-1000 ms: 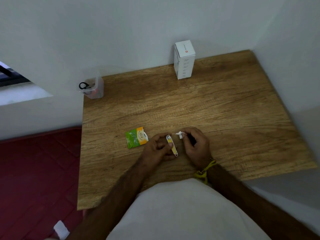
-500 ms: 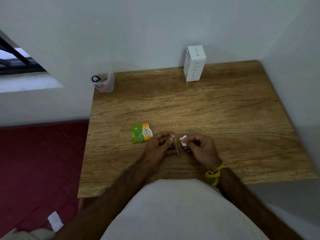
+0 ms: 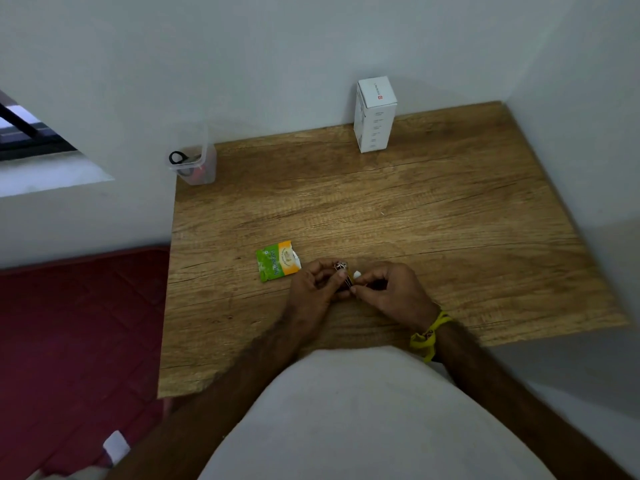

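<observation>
**Small nail clipper [image 3: 343,271], held just above the near half of the worktop [image 3: 415,209]**

The left hand [image 3: 313,289] grips the clipper by its long sides, and the right hand [image 3: 391,292] pinches a small white pad [image 3: 356,273] against its flank. The clipper is judged light, rigid and smooth, and likely slick if damp. It is best held along the body's edges, clear of the cutting end. The pad looks soft and flimsy. A torn green-orange sachet [image 3: 278,260] lies just left of the hands.

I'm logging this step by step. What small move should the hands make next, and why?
Probably draw the white pad along the clipper: the left hand grips the clipper, the right hand pinches the pad right beside it, and the torn sachet lies aside.
</observation>
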A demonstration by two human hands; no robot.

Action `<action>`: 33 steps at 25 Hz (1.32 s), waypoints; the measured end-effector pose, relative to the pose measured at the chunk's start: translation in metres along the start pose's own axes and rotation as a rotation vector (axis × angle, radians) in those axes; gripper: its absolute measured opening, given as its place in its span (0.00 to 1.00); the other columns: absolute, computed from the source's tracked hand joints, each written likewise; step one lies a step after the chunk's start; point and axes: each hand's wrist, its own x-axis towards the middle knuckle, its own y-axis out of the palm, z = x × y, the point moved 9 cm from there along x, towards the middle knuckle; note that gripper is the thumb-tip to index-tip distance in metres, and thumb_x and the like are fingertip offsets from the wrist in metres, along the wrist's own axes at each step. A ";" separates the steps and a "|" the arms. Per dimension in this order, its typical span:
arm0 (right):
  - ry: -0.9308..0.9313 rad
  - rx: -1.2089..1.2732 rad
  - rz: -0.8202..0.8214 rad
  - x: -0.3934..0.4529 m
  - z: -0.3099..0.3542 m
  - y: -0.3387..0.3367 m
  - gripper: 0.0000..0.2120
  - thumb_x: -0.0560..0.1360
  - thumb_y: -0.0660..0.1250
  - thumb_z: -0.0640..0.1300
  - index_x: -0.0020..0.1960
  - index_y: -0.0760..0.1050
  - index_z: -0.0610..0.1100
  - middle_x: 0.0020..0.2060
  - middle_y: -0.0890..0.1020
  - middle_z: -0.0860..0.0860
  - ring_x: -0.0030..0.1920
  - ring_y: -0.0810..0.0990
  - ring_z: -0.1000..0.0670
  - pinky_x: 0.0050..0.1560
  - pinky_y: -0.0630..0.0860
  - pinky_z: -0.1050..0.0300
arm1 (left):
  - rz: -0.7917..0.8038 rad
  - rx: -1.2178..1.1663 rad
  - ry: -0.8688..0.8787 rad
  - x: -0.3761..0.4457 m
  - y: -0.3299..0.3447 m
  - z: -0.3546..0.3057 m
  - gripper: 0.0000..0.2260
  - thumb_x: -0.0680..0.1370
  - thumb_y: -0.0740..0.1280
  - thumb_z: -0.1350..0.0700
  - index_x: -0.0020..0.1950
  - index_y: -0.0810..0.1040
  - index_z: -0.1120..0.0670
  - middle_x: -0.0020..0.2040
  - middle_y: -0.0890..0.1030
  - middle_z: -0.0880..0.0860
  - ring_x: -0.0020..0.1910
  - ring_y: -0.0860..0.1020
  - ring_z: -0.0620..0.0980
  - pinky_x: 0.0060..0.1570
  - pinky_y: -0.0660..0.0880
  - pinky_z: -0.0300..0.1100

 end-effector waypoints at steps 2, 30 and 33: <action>-0.021 -0.024 0.012 -0.001 0.002 0.001 0.02 0.71 0.77 0.42 0.44 0.86 0.45 0.38 0.85 0.53 0.42 0.82 0.55 0.46 0.80 0.54 | -0.007 0.035 0.010 0.000 0.000 -0.001 0.08 0.79 0.67 0.65 0.56 0.79 0.58 0.46 0.86 0.50 0.44 0.85 0.47 0.42 0.82 0.40; 0.198 0.374 -0.003 0.046 -0.006 -0.021 0.04 0.73 0.74 0.39 0.46 0.85 0.39 0.45 0.86 0.45 0.48 0.83 0.50 0.52 0.78 0.55 | 0.261 0.029 -0.292 -0.011 0.011 0.015 0.13 0.82 0.62 0.58 0.64 0.78 0.63 0.44 0.82 0.54 0.37 0.80 0.47 0.37 0.80 0.42; 0.147 0.321 -0.239 0.031 -0.009 -0.041 0.04 0.73 0.75 0.38 0.48 0.85 0.41 0.45 0.86 0.49 0.49 0.84 0.54 0.51 0.78 0.63 | 0.202 -0.084 -0.284 -0.008 0.009 0.015 0.13 0.81 0.65 0.58 0.62 0.78 0.62 0.47 0.84 0.56 0.41 0.82 0.49 0.40 0.80 0.43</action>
